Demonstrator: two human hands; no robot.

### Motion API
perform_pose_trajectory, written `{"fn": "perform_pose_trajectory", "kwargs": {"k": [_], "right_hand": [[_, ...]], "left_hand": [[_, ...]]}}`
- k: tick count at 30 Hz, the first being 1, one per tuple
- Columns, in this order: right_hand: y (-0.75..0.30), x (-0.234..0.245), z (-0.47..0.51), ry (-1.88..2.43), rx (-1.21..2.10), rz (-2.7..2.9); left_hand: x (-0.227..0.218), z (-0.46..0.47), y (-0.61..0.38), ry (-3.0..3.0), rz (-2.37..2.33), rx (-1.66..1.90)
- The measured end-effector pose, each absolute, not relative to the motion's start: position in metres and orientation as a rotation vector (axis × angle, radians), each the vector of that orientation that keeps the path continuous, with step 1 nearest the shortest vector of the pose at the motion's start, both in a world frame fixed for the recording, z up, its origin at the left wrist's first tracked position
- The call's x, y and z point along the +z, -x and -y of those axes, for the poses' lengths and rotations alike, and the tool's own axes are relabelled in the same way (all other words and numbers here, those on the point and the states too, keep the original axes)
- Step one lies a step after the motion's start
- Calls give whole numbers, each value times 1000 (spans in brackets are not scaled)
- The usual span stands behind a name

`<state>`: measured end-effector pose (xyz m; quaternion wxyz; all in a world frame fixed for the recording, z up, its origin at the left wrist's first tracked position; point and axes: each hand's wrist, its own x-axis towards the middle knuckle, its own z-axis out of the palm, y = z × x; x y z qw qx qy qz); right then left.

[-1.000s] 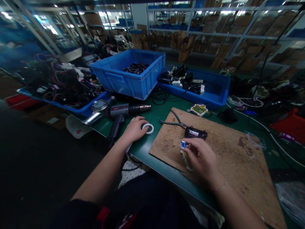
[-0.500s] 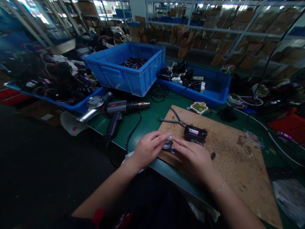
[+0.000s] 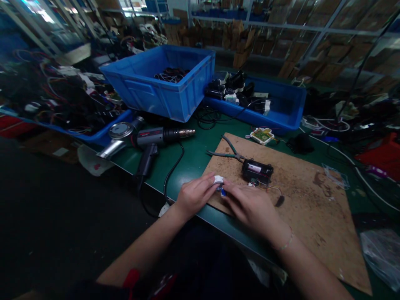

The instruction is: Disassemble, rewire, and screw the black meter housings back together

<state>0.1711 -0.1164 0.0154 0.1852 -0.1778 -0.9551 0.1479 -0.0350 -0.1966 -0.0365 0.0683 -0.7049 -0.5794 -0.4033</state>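
From the wearer's head view: at the near edge of a brown board on the green bench, the left hand curls its fingers round a white tape roll. The right hand's grip is a narrow pinch on a small blue-and-white piece, close against the roll. The work looks unfinished; whether any tape is on the piece, I can't tell. A black housing lies unhandled beyond, wires trailing.

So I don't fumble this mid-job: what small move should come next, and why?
Probably draw a short end from what looks like a white tape roll toward the small blue piece: the left hand holds the roll, the right hand pinches the piece beside it.
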Motion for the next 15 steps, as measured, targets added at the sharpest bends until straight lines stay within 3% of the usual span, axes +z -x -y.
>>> {"fn": "perform_pose_trajectory", "kwargs": {"k": [12,15], "right_hand": [[-174,14,117,602,531,2689],[-175,16,117,676,698,2607]], "left_hand": [[-36,203,30,2066,1885,-1116],[-37,206,30,2063,1917,-1095]]}}
